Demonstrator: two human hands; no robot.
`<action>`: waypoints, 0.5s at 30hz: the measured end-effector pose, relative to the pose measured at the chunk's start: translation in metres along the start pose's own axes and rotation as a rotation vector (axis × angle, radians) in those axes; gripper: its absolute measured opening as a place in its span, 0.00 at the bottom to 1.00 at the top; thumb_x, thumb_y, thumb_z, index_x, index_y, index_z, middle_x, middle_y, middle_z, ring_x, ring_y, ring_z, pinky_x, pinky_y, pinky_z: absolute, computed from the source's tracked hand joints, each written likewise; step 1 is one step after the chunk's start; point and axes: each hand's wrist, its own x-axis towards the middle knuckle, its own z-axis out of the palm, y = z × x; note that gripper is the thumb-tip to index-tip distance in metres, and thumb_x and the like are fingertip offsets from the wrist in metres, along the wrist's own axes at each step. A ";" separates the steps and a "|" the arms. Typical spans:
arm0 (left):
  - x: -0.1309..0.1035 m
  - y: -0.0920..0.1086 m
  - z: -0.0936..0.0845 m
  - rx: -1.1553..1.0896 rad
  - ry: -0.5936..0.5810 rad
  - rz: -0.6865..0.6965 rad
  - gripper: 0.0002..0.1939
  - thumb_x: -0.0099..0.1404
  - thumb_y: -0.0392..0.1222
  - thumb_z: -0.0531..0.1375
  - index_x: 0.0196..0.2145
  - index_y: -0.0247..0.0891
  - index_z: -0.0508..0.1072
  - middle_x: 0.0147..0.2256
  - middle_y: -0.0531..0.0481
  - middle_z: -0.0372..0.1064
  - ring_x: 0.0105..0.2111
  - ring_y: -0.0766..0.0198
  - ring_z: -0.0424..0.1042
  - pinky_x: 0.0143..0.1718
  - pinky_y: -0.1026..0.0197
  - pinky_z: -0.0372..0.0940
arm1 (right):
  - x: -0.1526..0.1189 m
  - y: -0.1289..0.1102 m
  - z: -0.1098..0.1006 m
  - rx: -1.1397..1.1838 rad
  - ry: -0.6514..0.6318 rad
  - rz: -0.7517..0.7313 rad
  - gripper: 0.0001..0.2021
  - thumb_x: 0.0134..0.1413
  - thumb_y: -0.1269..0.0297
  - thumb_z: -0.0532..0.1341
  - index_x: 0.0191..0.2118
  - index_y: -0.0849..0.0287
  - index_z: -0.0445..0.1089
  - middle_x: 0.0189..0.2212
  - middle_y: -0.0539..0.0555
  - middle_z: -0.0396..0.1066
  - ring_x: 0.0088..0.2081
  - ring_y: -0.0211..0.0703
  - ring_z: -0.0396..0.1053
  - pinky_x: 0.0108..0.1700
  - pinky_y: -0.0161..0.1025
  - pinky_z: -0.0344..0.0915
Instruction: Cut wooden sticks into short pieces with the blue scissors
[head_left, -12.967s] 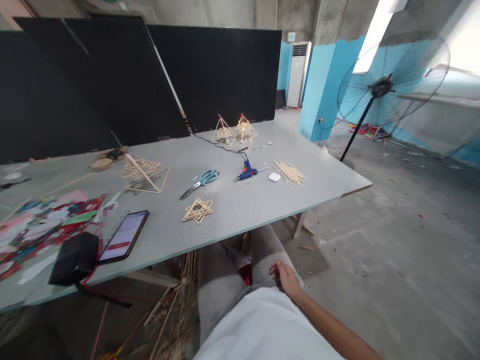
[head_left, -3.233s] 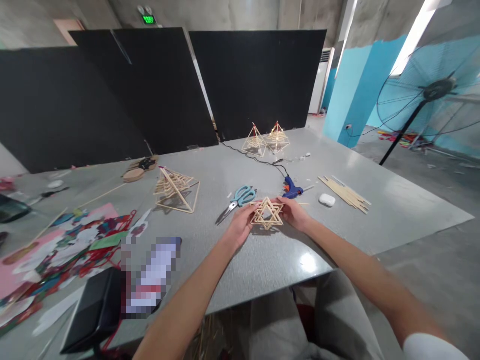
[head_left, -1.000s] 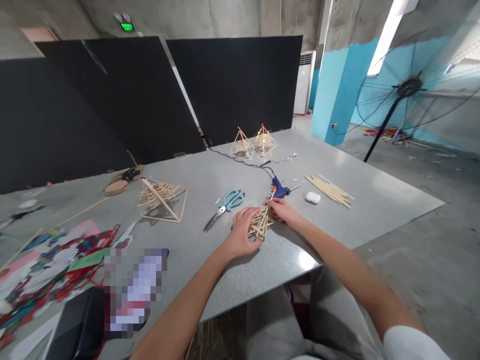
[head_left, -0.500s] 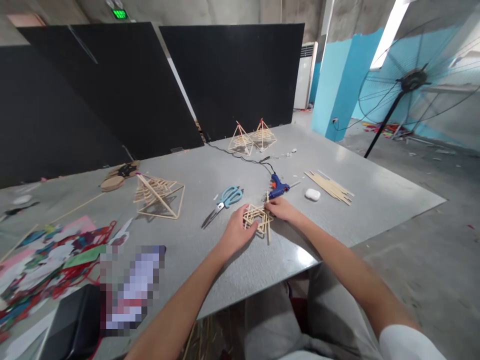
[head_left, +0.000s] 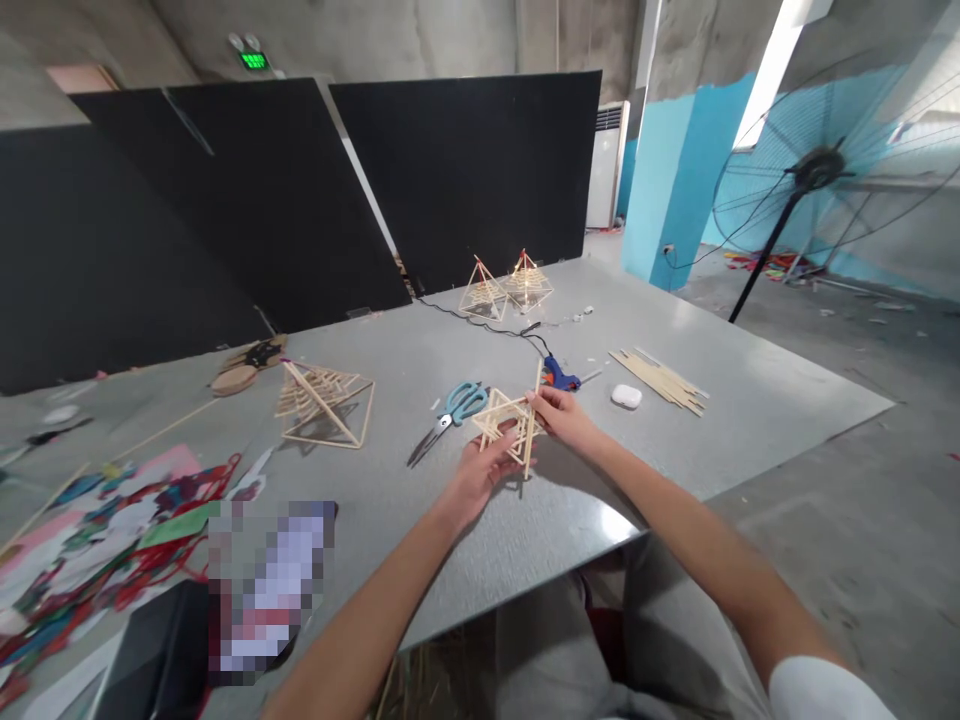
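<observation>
Between my hands, just above the tabletop, is a small star-like frame of wooden sticks (head_left: 498,408). My left hand (head_left: 480,475) grips its lower left side, thumb on top and fingers beneath. With a pinch at the upper right, my right hand (head_left: 561,412) holds a longer wooden stick (head_left: 528,455) against the frame. A blue glue gun (head_left: 558,375) lies right behind the right hand. Scissors with light blue handles (head_left: 454,410) rest to the left of the frame, blades toward me.
A stick pyramid (head_left: 330,405) stands at left; two more pyramids (head_left: 527,283) stand at the back. Loose sticks (head_left: 660,382) and a white case (head_left: 626,396) lie at right. Colourful scraps (head_left: 142,510) and a black box (head_left: 161,640) occupy the left side. A cord (head_left: 480,322) crosses the back.
The stick frame has been raised and tilted up off the table. My left hand has shifted under it, while my right hand still pinches the longer stick. The view has tipped slightly upward.
</observation>
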 end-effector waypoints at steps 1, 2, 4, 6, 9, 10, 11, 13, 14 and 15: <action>-0.001 -0.002 0.002 -0.022 -0.006 -0.019 0.34 0.57 0.56 0.78 0.54 0.34 0.79 0.50 0.35 0.81 0.43 0.46 0.84 0.43 0.49 0.81 | 0.000 0.000 0.001 0.001 0.007 -0.012 0.28 0.54 0.31 0.67 0.28 0.52 0.66 0.18 0.43 0.57 0.21 0.35 0.50 0.23 0.35 0.45; -0.001 -0.003 0.004 -0.042 -0.003 -0.031 0.33 0.56 0.55 0.79 0.54 0.34 0.80 0.50 0.35 0.81 0.43 0.47 0.84 0.43 0.50 0.81 | -0.001 -0.001 0.002 0.002 0.009 -0.021 0.28 0.53 0.31 0.68 0.28 0.53 0.67 0.18 0.43 0.57 0.21 0.35 0.50 0.23 0.35 0.45; -0.001 -0.005 0.006 -0.073 0.015 -0.040 0.32 0.56 0.53 0.79 0.53 0.34 0.80 0.49 0.37 0.82 0.41 0.49 0.85 0.42 0.53 0.81 | -0.001 -0.001 0.002 0.004 0.006 -0.030 0.27 0.53 0.32 0.68 0.29 0.53 0.68 0.18 0.43 0.58 0.21 0.34 0.50 0.23 0.35 0.45; -0.001 -0.006 0.006 -0.098 0.037 -0.036 0.31 0.58 0.51 0.79 0.54 0.35 0.79 0.49 0.38 0.82 0.40 0.51 0.85 0.41 0.54 0.80 | 0.000 -0.002 0.002 0.011 0.004 -0.035 0.27 0.53 0.32 0.68 0.30 0.53 0.69 0.18 0.42 0.58 0.21 0.34 0.50 0.23 0.35 0.44; -0.002 -0.007 0.007 -0.119 0.056 -0.028 0.31 0.59 0.48 0.79 0.57 0.38 0.77 0.51 0.41 0.82 0.41 0.54 0.85 0.44 0.55 0.80 | 0.001 -0.002 0.002 0.029 0.017 -0.046 0.27 0.55 0.31 0.67 0.30 0.53 0.68 0.18 0.42 0.57 0.20 0.34 0.49 0.23 0.35 0.43; -0.002 -0.007 0.007 -0.122 0.059 -0.028 0.31 0.59 0.47 0.79 0.57 0.39 0.78 0.52 0.41 0.82 0.41 0.54 0.85 0.45 0.55 0.80 | 0.001 -0.002 0.002 0.035 0.023 -0.053 0.27 0.55 0.31 0.66 0.30 0.53 0.69 0.18 0.42 0.56 0.20 0.34 0.48 0.23 0.36 0.43; -0.002 -0.009 0.008 -0.123 0.061 -0.031 0.30 0.59 0.47 0.79 0.56 0.39 0.79 0.52 0.41 0.82 0.41 0.55 0.84 0.45 0.55 0.80 | 0.001 -0.003 0.002 0.039 0.027 -0.059 0.28 0.55 0.30 0.66 0.31 0.53 0.69 0.18 0.42 0.56 0.20 0.34 0.48 0.23 0.36 0.43; -0.002 -0.012 0.009 -0.120 0.064 -0.044 0.27 0.58 0.48 0.80 0.51 0.37 0.81 0.51 0.40 0.82 0.41 0.55 0.84 0.44 0.56 0.80 | -0.001 -0.003 0.004 0.045 0.027 -0.071 0.28 0.54 0.30 0.67 0.30 0.53 0.69 0.18 0.43 0.57 0.20 0.34 0.48 0.23 0.36 0.43; -0.001 -0.014 0.010 -0.117 0.065 -0.053 0.26 0.57 0.48 0.80 0.49 0.36 0.81 0.49 0.39 0.83 0.40 0.55 0.84 0.43 0.57 0.80 | -0.002 -0.004 0.006 0.046 0.025 -0.075 0.29 0.54 0.30 0.67 0.29 0.54 0.69 0.18 0.43 0.58 0.21 0.34 0.49 0.23 0.36 0.44; -0.001 -0.015 0.010 -0.113 0.065 -0.062 0.25 0.56 0.49 0.81 0.46 0.35 0.82 0.47 0.39 0.83 0.38 0.55 0.84 0.42 0.57 0.80 | -0.003 -0.005 0.007 0.047 0.021 -0.079 0.29 0.53 0.29 0.68 0.29 0.54 0.69 0.18 0.44 0.58 0.21 0.34 0.49 0.24 0.36 0.45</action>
